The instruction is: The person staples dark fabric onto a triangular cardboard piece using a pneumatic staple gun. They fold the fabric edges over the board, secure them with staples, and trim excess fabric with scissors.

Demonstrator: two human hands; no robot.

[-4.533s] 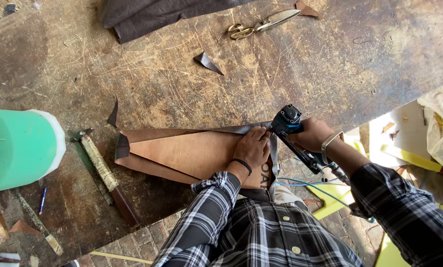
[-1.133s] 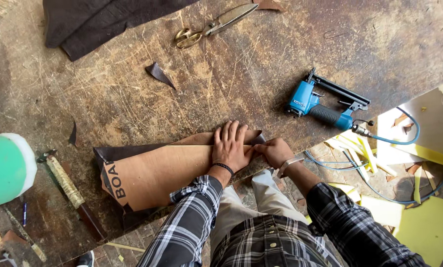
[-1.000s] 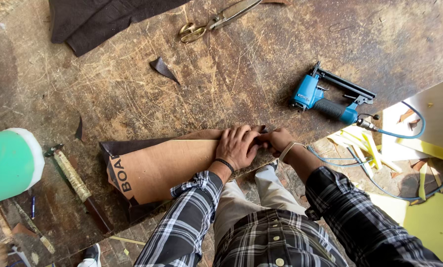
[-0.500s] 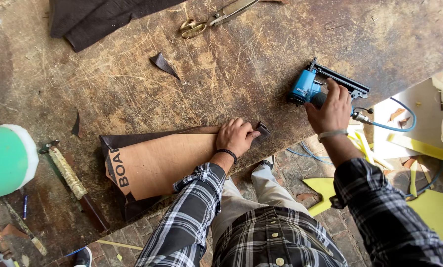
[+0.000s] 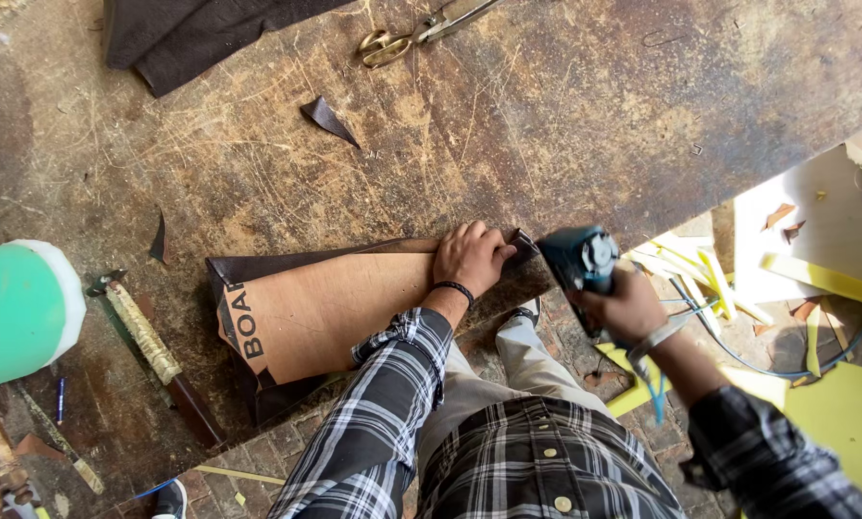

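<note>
A tan board piece (image 5: 325, 312) wrapped in dark brown leather (image 5: 258, 264) lies at the near edge of the worn wooden table (image 5: 565, 125). My left hand (image 5: 471, 258) presses flat on its right end, fingers spread over the folded leather. My right hand (image 5: 623, 306) grips a blue pneumatic staple gun (image 5: 579, 258), held just right of the piece's tip, with its blue hose (image 5: 738, 360) trailing down to the right.
Gold-handled scissors (image 5: 407, 37) and dark cloth (image 5: 190, 34) lie at the table's far side. A leather scrap (image 5: 327, 117) sits mid-table. A green container (image 5: 17, 312) and a cord-wrapped knife (image 5: 152, 351) lie at the left. Yellow offcuts (image 5: 835, 404) litter the floor at the right.
My right hand reached to the staple gun on the table, picked it up and brought it down to the right end of the piece. My left hand stayed pressing on the leather.
</note>
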